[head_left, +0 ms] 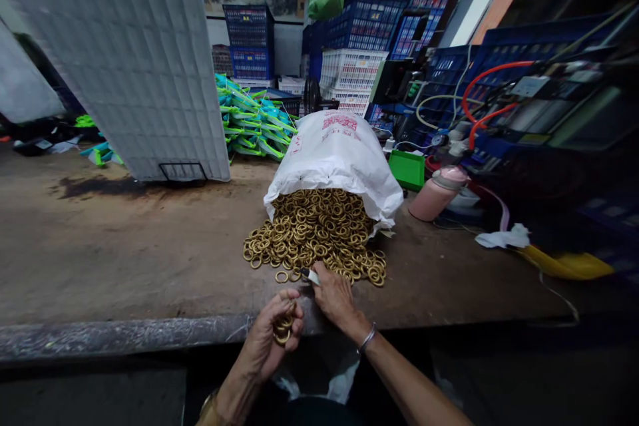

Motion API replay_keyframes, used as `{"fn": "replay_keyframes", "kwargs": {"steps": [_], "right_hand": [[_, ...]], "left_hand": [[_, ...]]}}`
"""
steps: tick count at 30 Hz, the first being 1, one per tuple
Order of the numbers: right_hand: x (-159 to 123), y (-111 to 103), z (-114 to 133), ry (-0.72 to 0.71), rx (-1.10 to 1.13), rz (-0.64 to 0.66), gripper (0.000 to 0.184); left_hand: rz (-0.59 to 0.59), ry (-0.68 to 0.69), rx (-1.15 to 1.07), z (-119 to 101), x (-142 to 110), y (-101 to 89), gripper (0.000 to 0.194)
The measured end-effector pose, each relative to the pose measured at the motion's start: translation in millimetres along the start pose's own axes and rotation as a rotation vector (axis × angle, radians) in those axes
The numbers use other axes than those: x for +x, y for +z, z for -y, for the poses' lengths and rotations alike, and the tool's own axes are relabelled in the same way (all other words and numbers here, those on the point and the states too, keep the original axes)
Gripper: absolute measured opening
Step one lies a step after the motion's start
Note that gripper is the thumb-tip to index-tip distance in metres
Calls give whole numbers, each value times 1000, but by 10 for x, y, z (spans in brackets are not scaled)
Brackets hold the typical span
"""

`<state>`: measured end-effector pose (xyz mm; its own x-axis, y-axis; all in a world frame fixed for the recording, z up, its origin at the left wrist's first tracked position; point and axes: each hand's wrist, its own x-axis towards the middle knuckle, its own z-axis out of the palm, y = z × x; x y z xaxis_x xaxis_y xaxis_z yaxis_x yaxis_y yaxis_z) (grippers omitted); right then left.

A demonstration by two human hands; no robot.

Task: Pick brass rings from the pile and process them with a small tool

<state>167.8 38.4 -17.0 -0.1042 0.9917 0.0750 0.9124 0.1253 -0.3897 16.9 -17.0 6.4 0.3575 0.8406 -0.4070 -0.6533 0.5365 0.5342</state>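
Note:
A pile of brass rings (317, 233) spills from the mouth of a white woven sack (337, 146) lying on the brown worktable (124, 246). My left hand (272, 336) is at the table's front edge, fingers curled round a small stack of brass rings (283, 331). My right hand (335, 296) rests at the near edge of the pile, fingers pinched on a small white-tipped thing among the rings; I cannot make out what it is. A bangle is on my right wrist.
A grey gridded panel (124, 60) leans at the back left. Green-blue bundled items (249, 123) and stacked blue and white crates (349, 46) stand behind. A pink bottle (439, 193), a green box (408, 170), hoses and machinery sit to the right.

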Motion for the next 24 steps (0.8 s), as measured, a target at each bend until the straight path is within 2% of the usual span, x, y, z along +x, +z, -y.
{"fn": "replay_keyframes", "kwargs": {"steps": [3,5,9,12,16,19,24], "right_hand": [[-5,-10,-54,16,290,-32,9],[-27,-34,-66,57,544,-20,17],[-122,-83,-26,172,974,105,20],[-196,-77,23,256,1155,203,21],[-238,-42,56,212,1153,228,20],[-239,-71,68,154,1035,213,19],[-232,-161,109,32,835,157,20]], "left_hand": [[-36,-25,-71,-1,58,-32,19],[-66,-10,-58,-4,97,-32,21],[-93,40,51,-5,151,18,25],[-121,79,120,23,168,59,34],[-102,123,207,79,173,80,31],[-100,161,289,103,182,59,29],[-170,299,534,121,191,26,29]]}}
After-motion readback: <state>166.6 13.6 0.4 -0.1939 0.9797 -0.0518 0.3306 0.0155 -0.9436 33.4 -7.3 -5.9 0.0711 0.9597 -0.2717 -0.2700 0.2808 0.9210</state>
